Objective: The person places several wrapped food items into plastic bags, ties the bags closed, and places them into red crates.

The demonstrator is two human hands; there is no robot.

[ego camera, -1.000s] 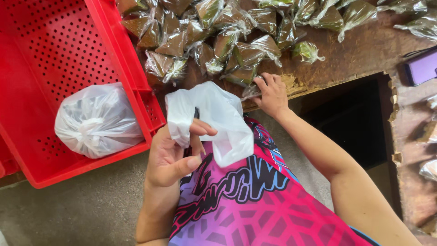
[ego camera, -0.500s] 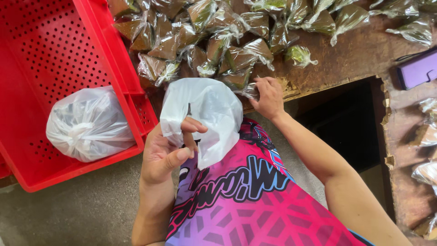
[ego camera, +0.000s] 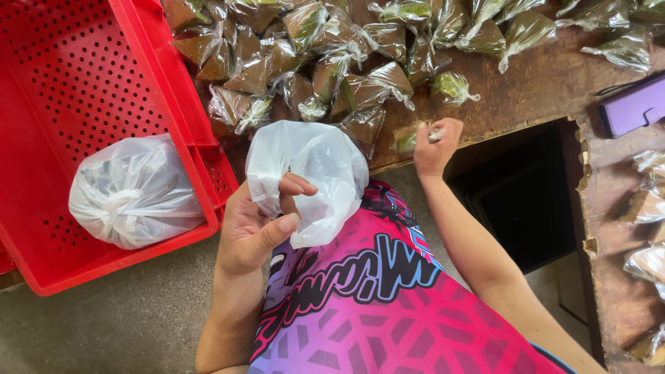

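Her left hand (ego camera: 258, 225) pinches an empty white bag (ego camera: 310, 173) open. Her right hand (ego camera: 435, 144) closes around a small packet (ego camera: 409, 138) at the table (ego camera: 547, 83) edge.

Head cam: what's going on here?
A person's left hand holds a white plastic bag open over their lap. The right hand grips one small clear packet at the wooden table's edge, beside a heap of similar packets. A tied white bag lies in the red crate.
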